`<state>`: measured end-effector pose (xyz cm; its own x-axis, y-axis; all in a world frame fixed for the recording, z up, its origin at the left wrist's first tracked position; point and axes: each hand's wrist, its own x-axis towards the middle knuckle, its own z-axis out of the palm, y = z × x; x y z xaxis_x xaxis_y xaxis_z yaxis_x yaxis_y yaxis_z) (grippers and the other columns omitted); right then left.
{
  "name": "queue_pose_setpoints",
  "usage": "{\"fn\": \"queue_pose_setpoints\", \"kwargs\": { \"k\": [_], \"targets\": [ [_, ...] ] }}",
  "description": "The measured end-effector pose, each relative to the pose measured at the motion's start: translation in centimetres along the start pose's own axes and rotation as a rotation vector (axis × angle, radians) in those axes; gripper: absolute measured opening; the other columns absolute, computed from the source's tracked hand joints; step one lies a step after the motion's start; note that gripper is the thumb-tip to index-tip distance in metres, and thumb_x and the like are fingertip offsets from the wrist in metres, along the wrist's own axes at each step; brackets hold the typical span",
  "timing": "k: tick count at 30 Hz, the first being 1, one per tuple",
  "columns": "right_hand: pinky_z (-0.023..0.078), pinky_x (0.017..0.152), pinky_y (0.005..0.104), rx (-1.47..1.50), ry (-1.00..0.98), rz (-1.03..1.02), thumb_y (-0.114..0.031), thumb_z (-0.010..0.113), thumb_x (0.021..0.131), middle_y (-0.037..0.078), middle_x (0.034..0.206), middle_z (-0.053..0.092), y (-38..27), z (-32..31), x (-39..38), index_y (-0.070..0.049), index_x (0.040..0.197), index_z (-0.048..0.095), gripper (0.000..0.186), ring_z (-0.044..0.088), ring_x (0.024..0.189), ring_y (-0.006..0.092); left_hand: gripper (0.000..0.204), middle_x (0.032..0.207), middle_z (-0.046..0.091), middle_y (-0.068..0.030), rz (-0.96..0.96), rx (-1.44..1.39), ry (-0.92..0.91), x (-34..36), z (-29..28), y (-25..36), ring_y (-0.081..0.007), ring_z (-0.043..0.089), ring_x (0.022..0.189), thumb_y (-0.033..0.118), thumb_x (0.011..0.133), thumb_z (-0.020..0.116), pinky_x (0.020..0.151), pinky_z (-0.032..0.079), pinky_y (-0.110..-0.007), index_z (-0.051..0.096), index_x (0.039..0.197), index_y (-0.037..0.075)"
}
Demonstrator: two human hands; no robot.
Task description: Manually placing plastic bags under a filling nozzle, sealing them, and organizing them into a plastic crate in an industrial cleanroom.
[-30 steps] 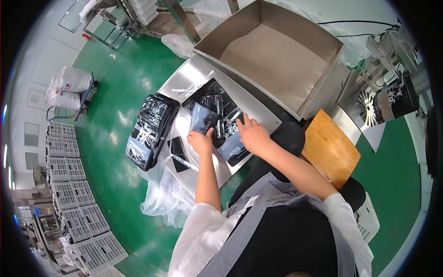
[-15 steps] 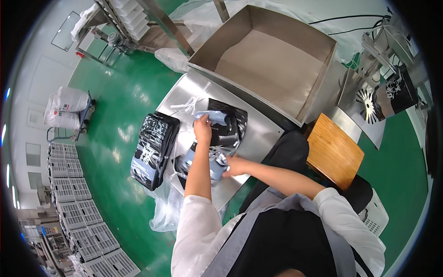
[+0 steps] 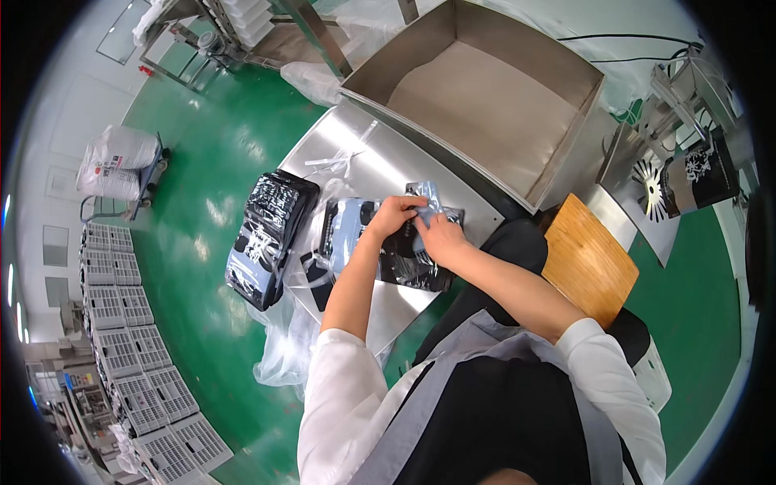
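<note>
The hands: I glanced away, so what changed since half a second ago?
The left hand moved right and the right hand forward; they now meet at a bluish packet, with the bags beneath shifted. The stack of bags at left and the steel bin stayed put.

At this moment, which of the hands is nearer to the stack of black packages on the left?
Left. The left hand is right of the stack, apart from it; the right hand is farther right.

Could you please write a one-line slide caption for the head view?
Left hand and right hand close together over dark packets on a metal table, a packet stack to their left.
</note>
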<state>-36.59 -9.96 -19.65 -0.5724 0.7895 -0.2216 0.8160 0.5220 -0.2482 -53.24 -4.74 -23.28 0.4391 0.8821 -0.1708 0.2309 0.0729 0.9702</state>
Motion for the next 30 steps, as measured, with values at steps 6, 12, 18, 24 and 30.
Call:
{"fn": "queue_pose_setpoints", "kwargs": {
  "k": [6,12,18,24,30],
  "targets": [
    [0.052,0.072,0.0418,0.137,-0.148,0.245,-0.012,0.047,0.079,0.028,0.086,0.063,-1.9,0.6,-0.7,0.011,0.128,0.037,0.055,0.065,0.079,0.0348,0.024,0.091,0.066,-0.0125,-0.074,0.176,0.920,-5.5,2.9,1.9,-0.0185,0.063,0.083,0.005,0.078,0.061,0.077,0.048,-0.030,0.062,0.100,-0.004],
    [0.050,0.067,0.0453,0.267,0.345,0.125,-0.004,0.050,0.073,0.025,0.073,0.061,0.3,-8.3,-3.2,0.002,0.078,0.057,0.011,0.063,0.074,0.0374,0.033,0.109,0.061,-0.0145,-0.202,0.379,0.972,-10.8,4.3,6.6,-0.0248,0.061,0.096,0.000,0.078,0.056,0.082,0.046,-0.032,0.057,0.111,0.001],
    [0.044,0.069,0.0486,0.534,0.636,0.297,-0.009,0.048,0.086,0.029,0.075,0.056,4.8,-17.5,-8.3,0.007,0.079,0.055,0.018,0.055,0.077,0.0454,0.052,0.121,0.053,-0.0154,0.305,0.469,0.308,-11.7,6.3,17.8,-0.0322,0.051,0.110,-0.004,0.070,0.063,0.094,0.040,-0.035,0.051,0.119,0.004],
    [0.048,0.049,0.0374,1.020,0.679,0.460,-0.010,0.045,0.088,0.019,0.063,0.059,8.5,-21.4,-13.1,0.007,0.075,0.053,0.023,0.060,0.051,0.0292,0.055,0.108,0.055,-0.0167,0.651,0.831,0.402,-10.1,14.2,24.3,-0.0347,0.054,0.093,0.004,0.061,0.073,0.080,0.044,-0.040,0.053,0.112,-0.001],
    [0.044,0.042,0.0291,1.309,0.878,0.515,-0.010,0.046,0.088,0.005,0.062,0.059,14.9,-21.0,-20.2,0.002,0.077,0.058,0.020,0.055,0.048,0.0151,0.015,0.081,0.057,-0.0113,0.878,0.614,0.383,-5.6,18.7,25.4,-0.0295,0.055,0.070,-0.002,0.068,0.064,0.060,0.045,-0.034,0.058,0.081,-0.003]
  ]
}}
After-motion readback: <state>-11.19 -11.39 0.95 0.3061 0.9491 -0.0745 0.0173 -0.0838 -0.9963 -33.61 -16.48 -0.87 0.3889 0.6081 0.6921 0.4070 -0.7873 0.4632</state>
